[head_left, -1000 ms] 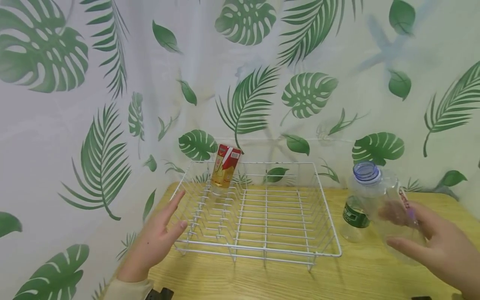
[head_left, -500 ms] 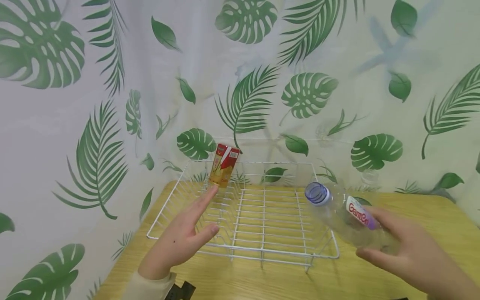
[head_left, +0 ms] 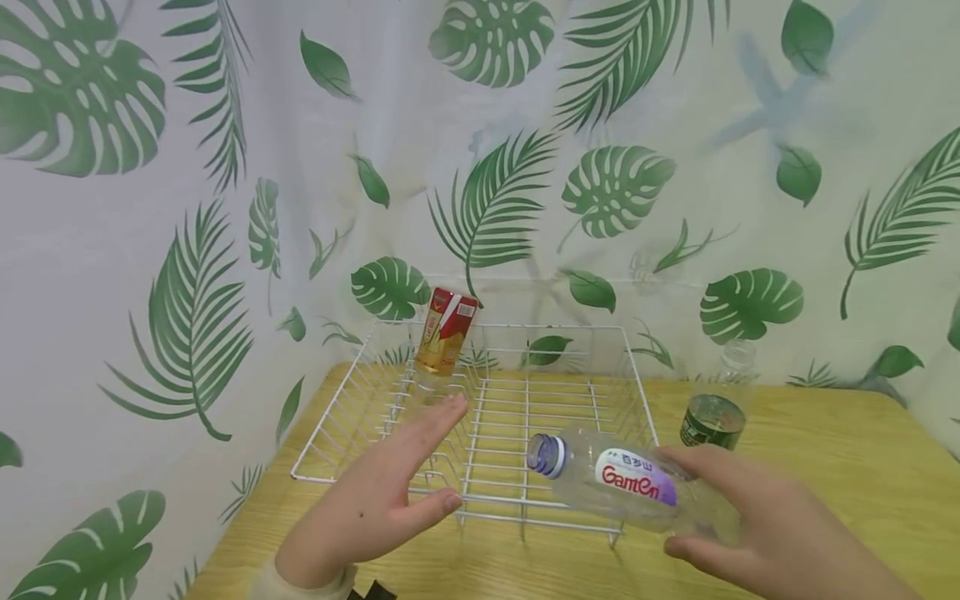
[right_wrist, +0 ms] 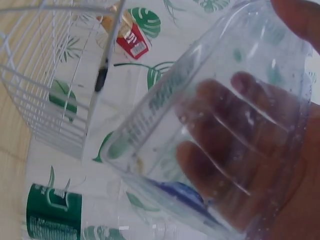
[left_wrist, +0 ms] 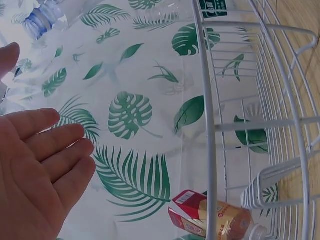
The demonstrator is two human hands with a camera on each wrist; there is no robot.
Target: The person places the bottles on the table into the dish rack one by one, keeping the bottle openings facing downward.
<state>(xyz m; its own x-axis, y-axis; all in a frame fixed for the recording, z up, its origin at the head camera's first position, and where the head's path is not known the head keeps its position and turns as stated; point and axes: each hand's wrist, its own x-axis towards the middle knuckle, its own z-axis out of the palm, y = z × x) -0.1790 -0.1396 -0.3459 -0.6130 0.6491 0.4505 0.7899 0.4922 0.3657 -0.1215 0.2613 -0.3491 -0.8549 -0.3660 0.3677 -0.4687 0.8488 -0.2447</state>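
My right hand [head_left: 772, 525] grips a clear plastic water bottle [head_left: 637, 487] round its lower part. This bottle has a white and purple Ganten label, and its uncapped blue-rimmed mouth points left over the front right of a white wire dish rack [head_left: 495, 498]. Through the clear wall, the right wrist view shows the fingers [right_wrist: 215, 115] wrapped round it. My left hand [head_left: 382, 492] hovers over the rack's front left, fingers straight, palm toward the bottle, holding nothing. A red and gold bottle [head_left: 447, 329] leans neck down in the rack's back left.
A clear bottle with a green label [head_left: 712, 421] stands upright on the wooden table [head_left: 840, 433], right of the rack and partly behind the right hand. Behind the table hangs a white curtain [head_left: 637, 83] printed with green leaves.
The right hand has brought the water bottle left from beside the green-labelled one and tipped it from upright to nearly level. The left hand has moved right, over the rack.
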